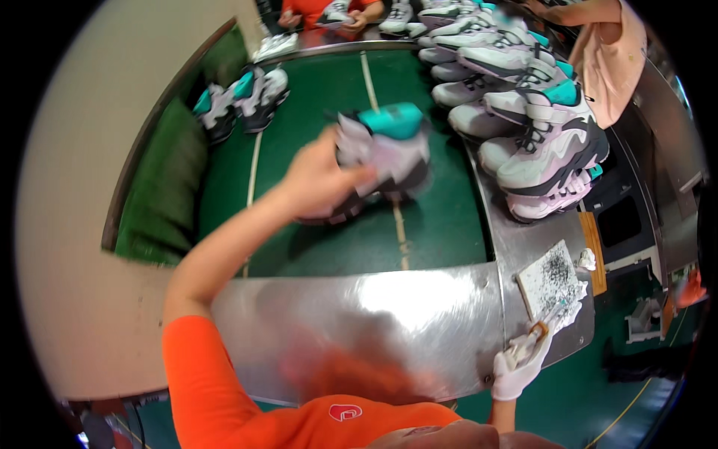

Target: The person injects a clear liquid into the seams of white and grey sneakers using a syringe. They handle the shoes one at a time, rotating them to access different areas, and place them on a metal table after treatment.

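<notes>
My left hand (318,179) is bare and grips a white, grey and teal sneaker (389,153), holding it just above the green conveyor belt (314,97); the shoe is blurred by motion. My right hand (517,370), in a white glove, holds a small brush (544,325) at the lower right edge of the metal table (374,322). The brush tip lies beside a white pad speckled with black (552,277).
Several matching sneakers (538,142) are stacked along the metal ledge at the right. A pair of sneakers (243,93) lies on the belt at the far left. Another person's hands (336,15) work on a shoe at the far end; a person in pink (613,52) stands right.
</notes>
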